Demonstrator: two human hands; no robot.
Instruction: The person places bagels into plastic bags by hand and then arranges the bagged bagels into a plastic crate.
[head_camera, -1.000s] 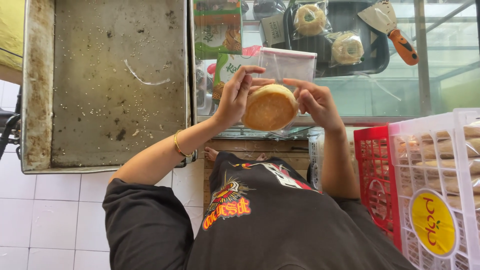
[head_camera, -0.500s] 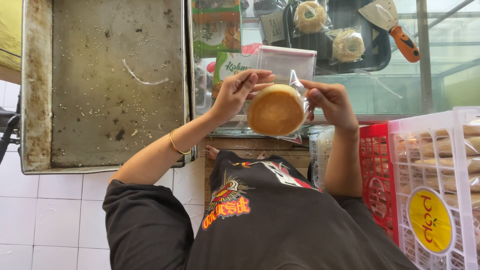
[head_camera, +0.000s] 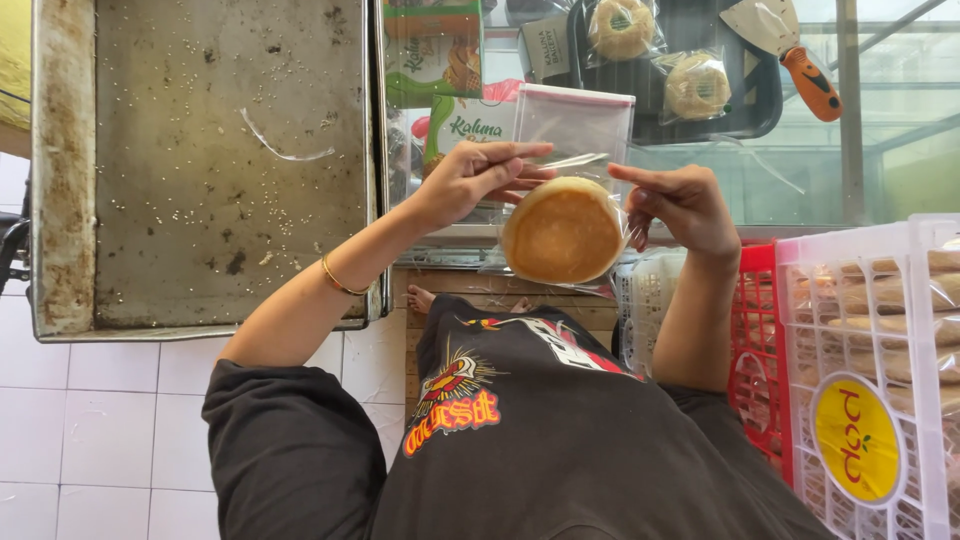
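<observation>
A round golden bun (head_camera: 562, 235) sits inside a clear plastic bag (head_camera: 605, 170) that I hold up in front of my chest. My left hand (head_camera: 478, 180), with a thin gold bracelet on its wrist, pinches the bag's top edge on the left side. On the right side, the fingertips of my right hand (head_camera: 678, 205) hold the same edge. The bun hangs below and between both hands.
A large worn metal baking tray (head_camera: 210, 170) scattered with seeds lies at left. A black tray (head_camera: 745, 95) holds two wrapped buns (head_camera: 697, 85), with an orange-handled scraper (head_camera: 795, 50) beside it. At right, a white crate (head_camera: 870, 330) of buns stands against a red crate (head_camera: 765, 340).
The bun has dropped lower into the bag. Both hands have moved from cupping the bun up to the bag's top edge and spread apart.
</observation>
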